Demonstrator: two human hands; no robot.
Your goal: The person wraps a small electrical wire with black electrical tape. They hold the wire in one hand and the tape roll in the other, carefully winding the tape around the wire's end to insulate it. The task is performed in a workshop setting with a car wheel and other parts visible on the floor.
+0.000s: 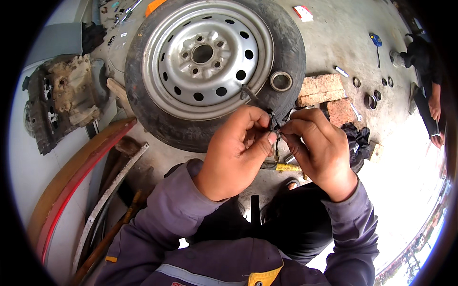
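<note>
My left hand and my right hand meet in the middle of the view, fingertips pinched together on a small dark greasy part held between them. Just beyond the hands a car wheel with a grey steel rim lies flat on the concrete floor. A metal bearing ring rests on the tyre's sidewall, close above my right fingers. Below the hands a yellow-handled tool lies on the ground.
Bricks lie right of the wheel, with a dark rag and several small rings on the floor. A rusty metal casting sits at the left. Red curved panel and rods lie lower left. Another person crouches far right.
</note>
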